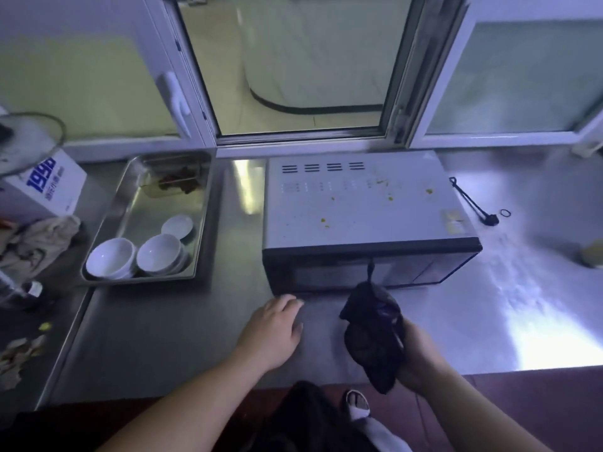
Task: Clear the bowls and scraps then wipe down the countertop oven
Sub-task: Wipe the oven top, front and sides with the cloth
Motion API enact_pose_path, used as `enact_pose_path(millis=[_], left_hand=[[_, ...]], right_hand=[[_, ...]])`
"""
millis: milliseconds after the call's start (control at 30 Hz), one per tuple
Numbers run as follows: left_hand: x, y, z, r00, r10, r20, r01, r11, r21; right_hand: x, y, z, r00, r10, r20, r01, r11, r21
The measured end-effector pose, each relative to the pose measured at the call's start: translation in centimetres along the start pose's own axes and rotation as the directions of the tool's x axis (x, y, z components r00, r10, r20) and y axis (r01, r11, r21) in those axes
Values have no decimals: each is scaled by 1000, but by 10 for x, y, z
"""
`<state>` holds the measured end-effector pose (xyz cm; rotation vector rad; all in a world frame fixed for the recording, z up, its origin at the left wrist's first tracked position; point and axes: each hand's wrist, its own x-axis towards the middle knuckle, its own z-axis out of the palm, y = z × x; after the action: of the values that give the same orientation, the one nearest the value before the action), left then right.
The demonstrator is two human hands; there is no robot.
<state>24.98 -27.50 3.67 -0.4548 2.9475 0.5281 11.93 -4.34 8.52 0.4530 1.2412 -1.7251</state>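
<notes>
With my right hand (421, 357) gripping the bunched dark cloth (375, 334) and my left hand (274, 331) flat and relaxed on the steel counter (182, 334), I'd wipe the silver countertop oven (362, 203) top, sweeping yellow crumbs (390, 198) frontward.

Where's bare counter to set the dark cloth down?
Free: the steel counter right of the oven, and the strip between oven and tray. Ahead of the left hand is bare too. Crowded: tray with bowls; far left with rag and box. Right hand holds the cloth.
</notes>
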Motion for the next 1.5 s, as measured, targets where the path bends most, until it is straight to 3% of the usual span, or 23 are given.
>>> enact_pose_path(millis=[200,400,567,667,900,1100,1500], left_hand=[[31,78,-19,981,125,-150,-129,992,-14],[63,140,-31,936,202,-289,-207,978,17],[85,172,-36,900,234,-368,-223,972,73],[98,179,-34,922,204,-328,-167,976,138],[116,176,-37,981,118,-152,-86,976,202],[117,160,-15,965,172,-198,-109,950,292],[119,159,-7,947,174,-269,-96,955,280]], right_hand=[[-16,-68,-40,980,-172,100,187,970,-158],[-38,-139,-67,919,-389,65,385,849,-363],[-35,-188,-73,768,-640,32,534,613,-582],[-5,-204,-78,652,-749,119,510,317,-800],[45,-185,-77,656,-724,213,177,-126,-976],[60,-196,-62,716,-664,214,141,-161,-977],[123,-265,-20,742,-621,250,128,-235,-964]])
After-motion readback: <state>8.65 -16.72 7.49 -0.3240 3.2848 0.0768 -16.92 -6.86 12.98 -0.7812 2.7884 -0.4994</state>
